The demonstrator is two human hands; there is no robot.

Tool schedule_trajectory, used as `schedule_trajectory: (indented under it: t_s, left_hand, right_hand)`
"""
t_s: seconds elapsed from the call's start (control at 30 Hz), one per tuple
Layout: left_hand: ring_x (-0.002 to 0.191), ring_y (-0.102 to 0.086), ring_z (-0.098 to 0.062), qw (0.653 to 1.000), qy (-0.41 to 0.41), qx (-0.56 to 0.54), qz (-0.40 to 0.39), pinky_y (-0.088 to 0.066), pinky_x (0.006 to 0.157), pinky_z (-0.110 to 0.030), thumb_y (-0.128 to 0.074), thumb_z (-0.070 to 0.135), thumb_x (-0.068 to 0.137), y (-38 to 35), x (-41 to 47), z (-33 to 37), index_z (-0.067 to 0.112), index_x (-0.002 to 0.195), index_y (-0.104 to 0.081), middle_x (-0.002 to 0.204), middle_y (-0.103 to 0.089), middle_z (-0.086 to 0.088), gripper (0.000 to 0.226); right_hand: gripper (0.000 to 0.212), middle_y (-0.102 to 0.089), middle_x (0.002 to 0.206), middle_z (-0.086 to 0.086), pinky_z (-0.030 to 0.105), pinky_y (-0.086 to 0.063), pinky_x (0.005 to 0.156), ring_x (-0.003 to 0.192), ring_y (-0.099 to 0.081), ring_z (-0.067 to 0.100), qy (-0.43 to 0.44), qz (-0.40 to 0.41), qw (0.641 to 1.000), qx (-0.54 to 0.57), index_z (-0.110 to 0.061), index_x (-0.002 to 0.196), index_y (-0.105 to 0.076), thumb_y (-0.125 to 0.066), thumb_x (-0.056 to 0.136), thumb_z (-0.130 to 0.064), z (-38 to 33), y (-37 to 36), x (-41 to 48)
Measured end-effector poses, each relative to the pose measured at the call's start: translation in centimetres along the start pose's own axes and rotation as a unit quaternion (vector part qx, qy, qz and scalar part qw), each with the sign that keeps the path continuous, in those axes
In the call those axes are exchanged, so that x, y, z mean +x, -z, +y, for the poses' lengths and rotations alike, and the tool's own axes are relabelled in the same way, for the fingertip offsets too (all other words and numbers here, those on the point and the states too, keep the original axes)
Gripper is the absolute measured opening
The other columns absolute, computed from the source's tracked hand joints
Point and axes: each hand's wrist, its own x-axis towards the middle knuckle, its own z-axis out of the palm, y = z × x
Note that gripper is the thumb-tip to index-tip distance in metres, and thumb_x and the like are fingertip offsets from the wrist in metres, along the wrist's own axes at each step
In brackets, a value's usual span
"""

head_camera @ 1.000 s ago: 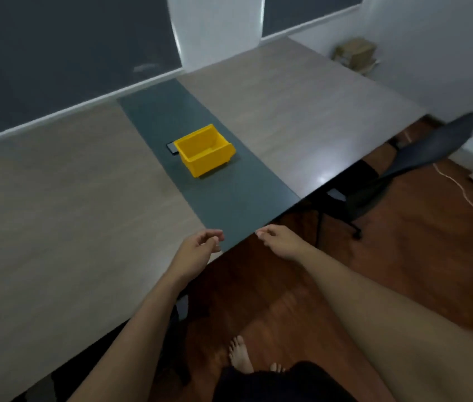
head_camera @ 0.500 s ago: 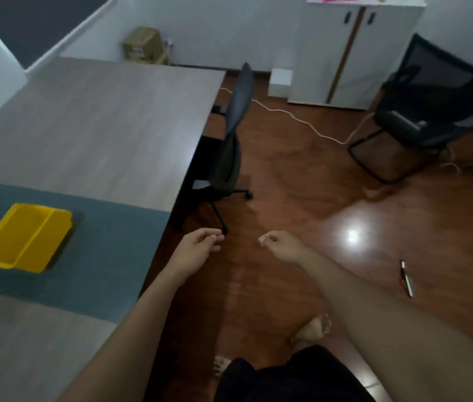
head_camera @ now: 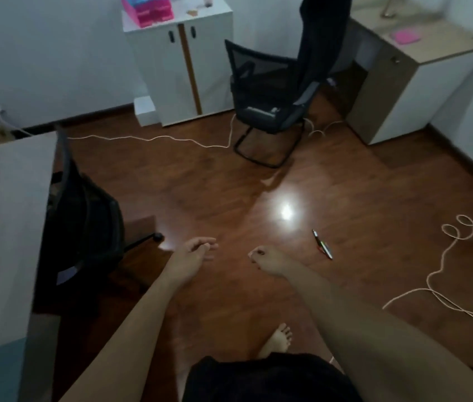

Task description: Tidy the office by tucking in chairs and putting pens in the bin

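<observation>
A pen [head_camera: 323, 244] lies on the wooden floor, a short way right of my right hand [head_camera: 270, 261], which is loosely curled and holds nothing. My left hand [head_camera: 191, 255] hangs beside it with fingers apart, also holding nothing. A black swivel chair [head_camera: 84, 224] is pushed against the grey table [head_camera: 3, 227] at the left. A second black chair [head_camera: 273, 100] with a sled base stands out in the room near the far cabinet, a dark garment draped over its back. The yellow bin is out of view.
A white cabinet [head_camera: 183, 68] with pink boxes on top stands at the far wall. A beige desk unit [head_camera: 421, 79] is at the far right. White cables [head_camera: 444, 271] trail across the floor on the right and along the back [head_camera: 154, 138]. My bare foot [head_camera: 280, 339] is below.
My view has swung right, from the table with the yellow bin to the open floor. The bin has left the view; the pen and the second chair now show. Both hands kept their pose.
</observation>
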Motion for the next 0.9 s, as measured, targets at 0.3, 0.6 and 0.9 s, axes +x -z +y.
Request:
schedule_trajectory:
  t_s: [0.3,0.6,0.9]
  left_hand:
    - [0.101,-0.075,-0.029,0.986,-0.037,0.077,-0.142,-0.057,0.073,-0.014,-0.045,0.01,0.112,-13.8,7.8,12.3,0.004,0.134,-0.066,0.132,-0.073,-0.012,0.031]
    - [0.112,-0.075,-0.025,0.965,-0.046,0.143,-0.213,-0.057,0.102,-0.045,-0.047,0.018,0.112,-23.7,13.6,19.3,0.013,0.134,-0.068,0.127,-0.075,-0.001,0.031]
    - [0.104,-0.078,-0.023,0.957,-0.008,0.157,-0.243,-0.056,0.102,-0.051,-0.048,0.019,0.111,-31.5,23.9,21.6,0.017,0.126,-0.072,0.119,-0.079,0.005,0.029]
  right_hand:
    - [0.052,-0.075,0.095,0.023,0.043,-0.052,0.072,0.096,-0.072,0.043,-0.098,0.157,0.978,0.099,0.002,0.095,-0.074,-0.051,0.085,-0.044,14.4,15.0,0.0]
    - [0.054,-0.071,0.087,0.015,0.035,-0.047,0.063,0.079,-0.065,0.029,-0.153,0.21,0.949,0.178,0.0,0.091,-0.073,-0.05,0.083,-0.048,22.4,21.5,-1.8]
    - [0.027,-0.076,0.089,0.02,0.031,-0.045,0.066,0.084,-0.072,0.034,-0.199,0.218,0.939,0.18,-0.014,0.082,-0.073,-0.059,0.1,-0.028,24.7,30.3,1.3]
